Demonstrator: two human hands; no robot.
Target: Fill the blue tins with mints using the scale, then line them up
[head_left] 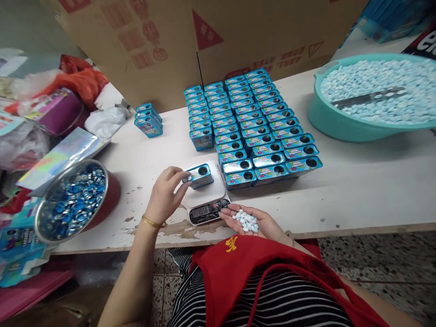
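A blue candy tin [201, 176] with a round hole in its top stands on the white kitchen scale [194, 198], whose display reads about 1558, with any decimal point unclear. At the tin's left end, my left hand [165, 193] pinches a small white candy [189, 177] between thumb and fingertips. My right hand [269, 222] is cupped palm up beside the scale's front right corner, holding a small heap of pale blue and white candies [245, 220].
Rows of blue tins [252, 131] fill the table's middle, and a few more tins [149, 120] stand at the back left. A turquoise tub [354, 129] of candies with a dark flat strip is right. A metal bowl [112, 186] of blue caps sits left. Cardboard [170, 54] stands behind.
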